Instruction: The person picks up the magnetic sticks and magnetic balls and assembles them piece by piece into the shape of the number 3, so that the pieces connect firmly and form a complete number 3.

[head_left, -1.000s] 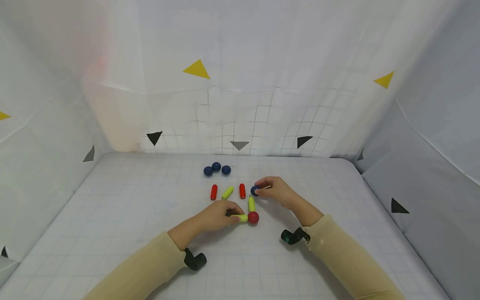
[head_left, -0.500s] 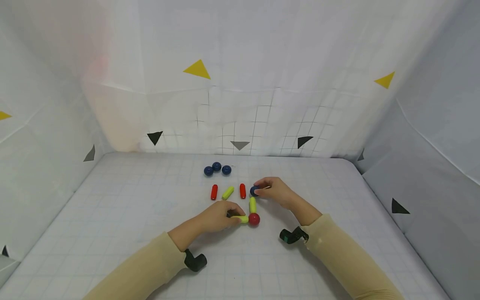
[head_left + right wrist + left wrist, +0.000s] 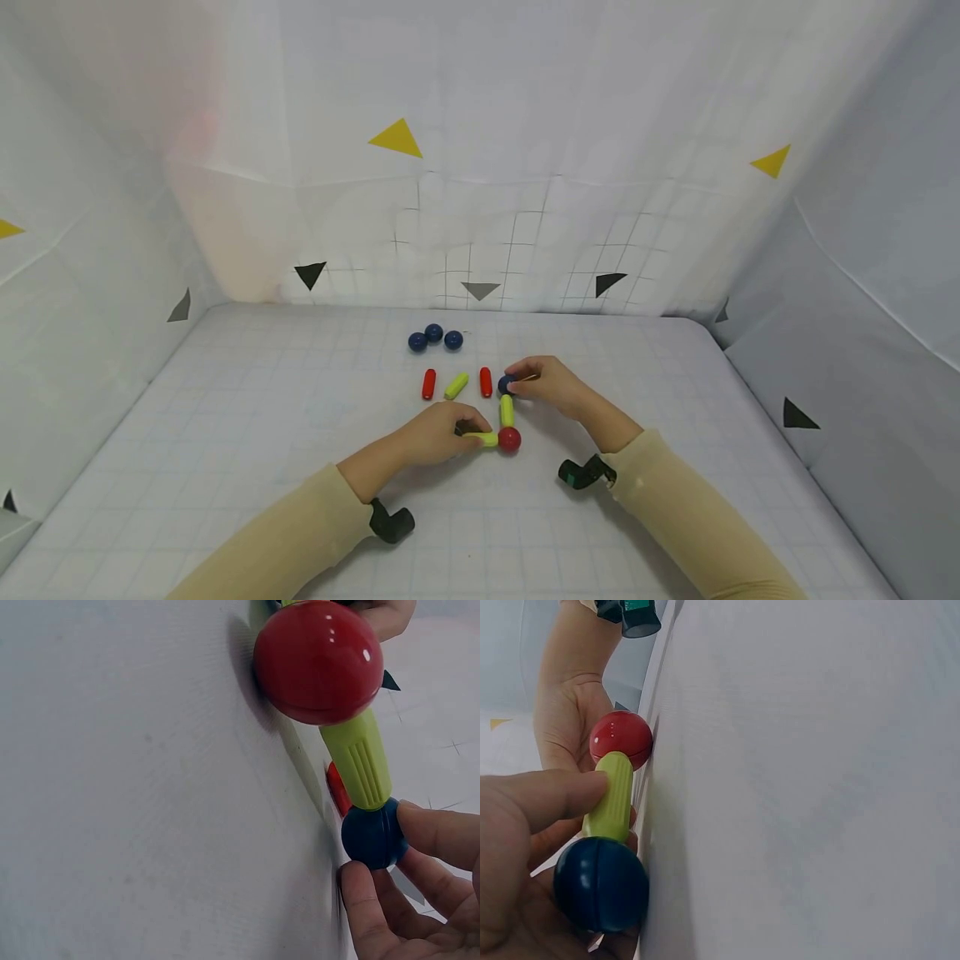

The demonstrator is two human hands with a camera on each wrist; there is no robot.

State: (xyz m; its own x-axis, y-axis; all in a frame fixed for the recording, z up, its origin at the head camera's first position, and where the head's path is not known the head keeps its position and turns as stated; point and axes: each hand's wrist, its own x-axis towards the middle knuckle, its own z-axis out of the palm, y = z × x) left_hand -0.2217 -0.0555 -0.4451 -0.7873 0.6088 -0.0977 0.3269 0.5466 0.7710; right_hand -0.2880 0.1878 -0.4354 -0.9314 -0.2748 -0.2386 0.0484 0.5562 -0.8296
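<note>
In the head view my left hand [image 3: 438, 432] grips a yellow-green rod [image 3: 483, 438] between thumb and fingers. One end of that rod meets a red ball [image 3: 621, 739]; at its other end, inside the curled fingers, sits a blue ball [image 3: 601, 885]. A second yellow-green rod [image 3: 361, 761] runs from the red ball away from me. At its far end my right hand [image 3: 553, 386] pinches another blue ball [image 3: 373, 834] between thumb and fingertips, with the rod's end right against the ball. Together the pieces form an L shape low over the table.
Beyond the left hand lie a red rod [image 3: 428, 384], a yellow-green rod [image 3: 456, 386] and another red rod [image 3: 486, 382]. Farther back, three blue balls [image 3: 433, 333] sit close together on the white table [image 3: 262, 400]. White cloth walls [image 3: 480, 208] stand behind and at both sides.
The red ball and its rods have shifted slightly right. The right hand's blue ball has moved a little left and nearer, coming into line with the far rod's end. Both hands keep their hold.
</note>
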